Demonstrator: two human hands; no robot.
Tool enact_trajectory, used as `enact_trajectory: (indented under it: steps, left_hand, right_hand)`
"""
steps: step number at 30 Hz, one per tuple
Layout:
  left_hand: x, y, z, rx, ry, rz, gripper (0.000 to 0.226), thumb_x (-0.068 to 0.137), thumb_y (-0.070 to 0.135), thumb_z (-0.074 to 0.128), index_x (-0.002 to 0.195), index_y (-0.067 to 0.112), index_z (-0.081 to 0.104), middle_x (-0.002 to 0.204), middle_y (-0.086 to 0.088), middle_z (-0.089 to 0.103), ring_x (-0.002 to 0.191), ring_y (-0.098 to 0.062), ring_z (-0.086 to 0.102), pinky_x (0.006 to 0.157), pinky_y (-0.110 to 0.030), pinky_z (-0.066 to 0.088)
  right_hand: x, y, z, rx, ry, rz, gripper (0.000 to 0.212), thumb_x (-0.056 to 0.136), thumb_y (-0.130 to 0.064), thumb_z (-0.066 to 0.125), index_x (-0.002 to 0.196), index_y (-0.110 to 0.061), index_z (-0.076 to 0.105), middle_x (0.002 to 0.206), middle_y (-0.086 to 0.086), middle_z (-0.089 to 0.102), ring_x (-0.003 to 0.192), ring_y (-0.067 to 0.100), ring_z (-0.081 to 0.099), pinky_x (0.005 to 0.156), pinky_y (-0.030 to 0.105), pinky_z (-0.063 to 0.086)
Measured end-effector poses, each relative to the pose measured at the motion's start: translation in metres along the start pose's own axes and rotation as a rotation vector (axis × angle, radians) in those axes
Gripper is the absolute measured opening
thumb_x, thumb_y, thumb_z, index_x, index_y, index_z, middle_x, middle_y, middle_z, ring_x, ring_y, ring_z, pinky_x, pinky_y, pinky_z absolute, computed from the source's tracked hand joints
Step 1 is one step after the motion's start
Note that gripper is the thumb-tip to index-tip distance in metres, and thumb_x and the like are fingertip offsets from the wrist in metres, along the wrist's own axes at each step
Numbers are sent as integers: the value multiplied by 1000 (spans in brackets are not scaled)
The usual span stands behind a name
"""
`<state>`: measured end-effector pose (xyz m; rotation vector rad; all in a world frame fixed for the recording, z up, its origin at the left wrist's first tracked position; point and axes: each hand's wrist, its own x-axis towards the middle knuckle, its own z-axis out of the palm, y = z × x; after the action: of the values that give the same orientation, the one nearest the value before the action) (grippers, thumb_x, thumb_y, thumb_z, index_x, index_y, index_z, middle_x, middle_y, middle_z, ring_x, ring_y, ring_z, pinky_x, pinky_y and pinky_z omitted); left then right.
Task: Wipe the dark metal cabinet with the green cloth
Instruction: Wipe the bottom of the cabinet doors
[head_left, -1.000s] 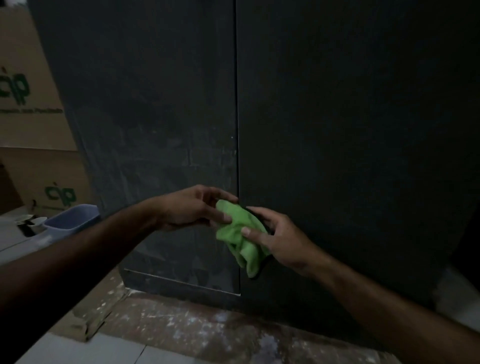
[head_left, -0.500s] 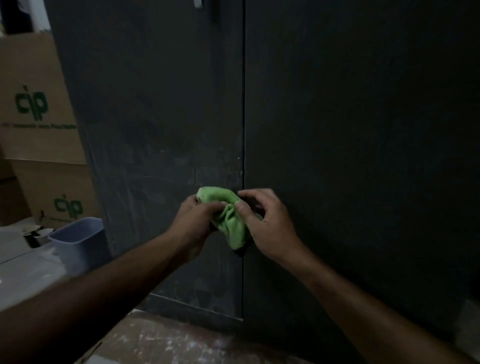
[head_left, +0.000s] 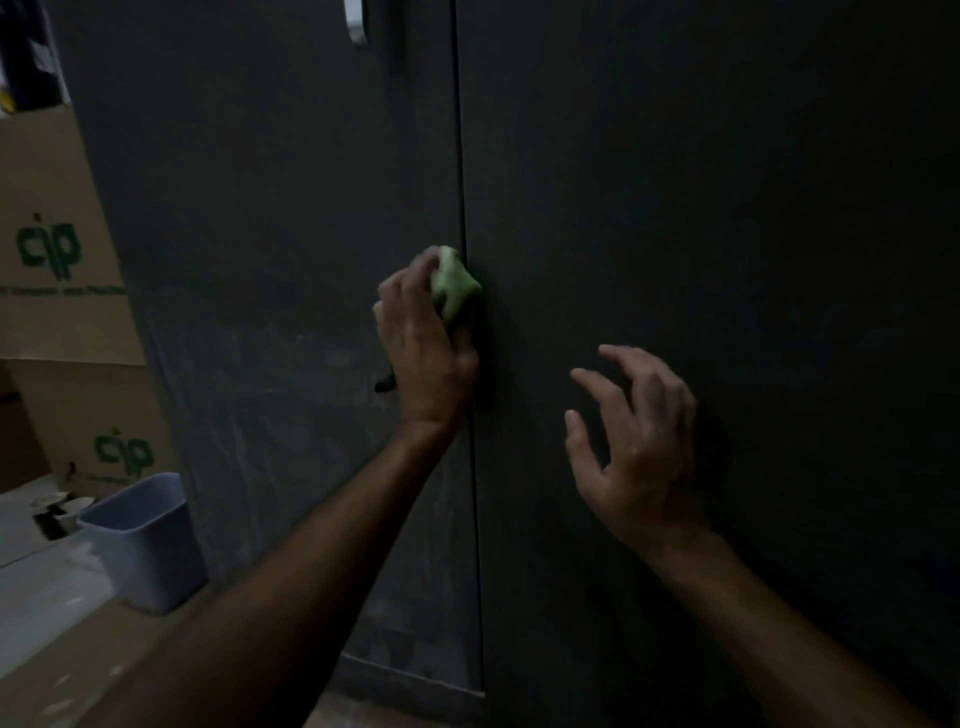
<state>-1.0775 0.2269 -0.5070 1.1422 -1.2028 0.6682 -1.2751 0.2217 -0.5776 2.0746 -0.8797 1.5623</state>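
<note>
Dim light. Left hand has its grip bunched round the green cloth, pressing the wad against the dark metal cabinet right at the vertical seam between its two doors, about mid-height. Right hand is apart from the cloth, before the right door, grip wide, fingers spread, holding nothing. Pale plastic bin on the floor by the cabinet's lower left corner; printed cardboard boxes stacked behind it
</note>
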Motion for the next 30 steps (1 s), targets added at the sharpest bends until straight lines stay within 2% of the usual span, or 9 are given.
enact_trajectory:
  steps: [3,6,10,12,15,18,21,26,30]
  left_hand:
    - [-51,-37,-13,99,-176,197,52,84,16,71,131,13,50,124,-19,53,113,-27,45,95,-35,36]
    - [-99,-76,-44,215,-367,204,44,86,26,63,126,7,56,123,-20,56,112,-36,50,96,-44,37]
    - [-18,-83,-38,187,58,-207,44,80,13,50,118,-7,55,115,-31,52,112,-44,47,100,-41,30]
    - [33,-68,-24,113,207,-202,46,81,13,54,124,-5,55,118,-29,54,113,-34,43,100,-38,31]
    - [-5,-57,-12,120,-18,194,40,88,27,63,122,7,56,115,-18,55,108,-26,47,93,-40,38]
    - [-84,-93,-45,168,-293,279,43,87,35,61,122,10,56,120,-18,56,112,-27,47,93,-47,44]
    - [-76,-140,-68,224,-183,99,42,90,27,52,114,-7,60,114,-29,55,110,-32,46,94,-54,44]
    - [39,-140,-50,98,354,-534,45,89,21,49,126,-4,49,132,-26,44,117,-26,43,104,-35,34]
    - [-46,-122,-30,174,-30,192,38,87,23,61,120,8,54,120,-19,52,110,-30,47,95,-37,36]
  right_hand:
    - [-17,-3,11,34,-33,-149,38,90,-19,64,127,-9,63,141,16,52,139,33,40,115,57,31]
    - [-22,-19,22,136,-103,-292,36,91,-18,62,126,-9,64,142,15,53,140,31,40,117,50,30]
    - [-11,-41,39,210,-114,-340,36,90,-15,64,125,-7,64,139,15,55,140,29,42,116,47,34]
    - [3,-48,46,231,-78,-307,37,89,-12,65,125,-4,64,139,16,55,139,31,43,113,49,36]
    - [33,-55,51,231,-31,-312,39,91,-10,60,129,0,61,140,18,54,139,32,42,113,49,37]
    - [55,-61,57,109,-105,-413,45,92,-12,57,134,2,55,144,20,50,141,33,38,115,49,34]
    - [63,-62,72,-123,-257,-557,55,95,-21,55,143,2,45,155,21,36,147,35,27,120,49,27]
    - [60,-52,93,-470,-267,-652,61,104,-32,33,153,1,21,163,22,8,152,34,6,124,47,14]
    - [61,-49,97,-503,-205,-683,62,103,-29,35,153,5,20,162,25,10,152,36,8,124,47,11]
